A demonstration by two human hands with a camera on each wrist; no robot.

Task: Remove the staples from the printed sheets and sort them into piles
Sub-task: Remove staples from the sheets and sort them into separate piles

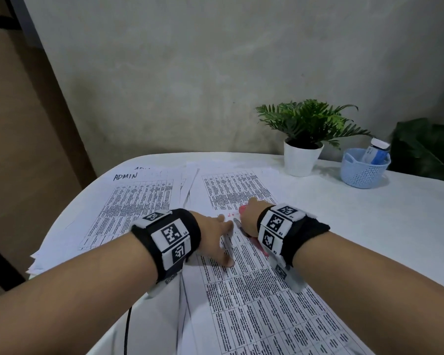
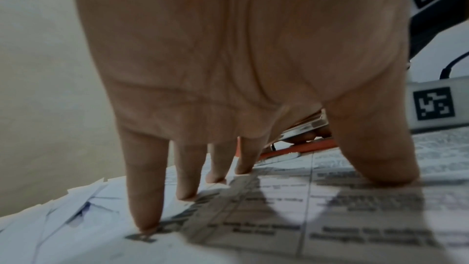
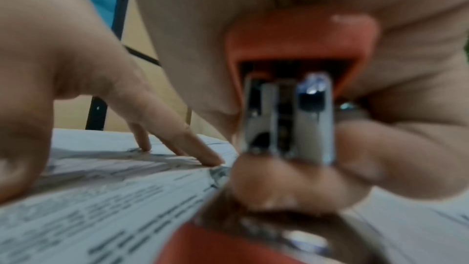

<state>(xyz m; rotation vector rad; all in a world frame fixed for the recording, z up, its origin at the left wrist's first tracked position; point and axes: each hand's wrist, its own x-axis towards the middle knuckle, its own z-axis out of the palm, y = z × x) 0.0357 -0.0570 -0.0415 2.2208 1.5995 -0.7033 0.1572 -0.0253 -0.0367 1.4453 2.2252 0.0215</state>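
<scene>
A printed sheet set (image 1: pixel 254 303) lies in front of me on the white table. My left hand (image 1: pixel 217 234) presses it down with straight, spread fingers; the fingertips (image 2: pixel 148 226) touch the paper (image 2: pixel 279 218). Just right of it, my right hand (image 1: pixel 251 217) grips an orange-red stapler (image 1: pixel 242 210), its metal end low against the sheet's top edge. The right wrist view shows the stapler (image 3: pixel 299 37), with metal parts, held between thumb and fingers above the paper (image 3: pixel 101 198). The staple itself is hidden. The stapler (image 2: pixel 299 149) also shows behind my left fingers.
A pile marked ADMIN (image 1: pixel 128 201) lies at the left, reaching the table's left edge. Another pile (image 1: pixel 236 188) lies beyond my hands. A potted plant (image 1: pixel 303 160) and a blue basket (image 1: pixel 364 170) holding a bottle stand at the back right. A black cable (image 1: pixel 127 329) hangs near me.
</scene>
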